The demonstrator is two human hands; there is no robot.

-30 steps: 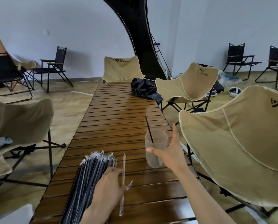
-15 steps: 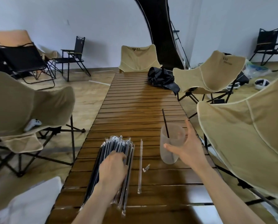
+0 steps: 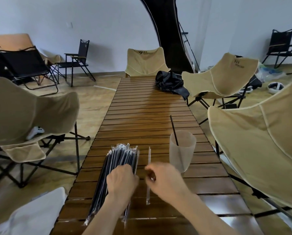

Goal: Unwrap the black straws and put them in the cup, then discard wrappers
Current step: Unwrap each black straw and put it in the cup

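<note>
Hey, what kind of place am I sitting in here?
Probably an indoor room set up with camping gear: a long slatted wooden folding table, tan fabric butterfly camp chairs, and black folding armchairs along a plain white wall.

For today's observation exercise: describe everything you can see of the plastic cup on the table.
The plastic cup is a tall, frosted, see-through tumbler, slightly narrower at its base, standing upright on the slatted wooden table near its right edge. One unwrapped black straw leans inside, poking out toward the upper left. No lid is visible. Neither hand touches it; the right hand is just below and left.
</note>
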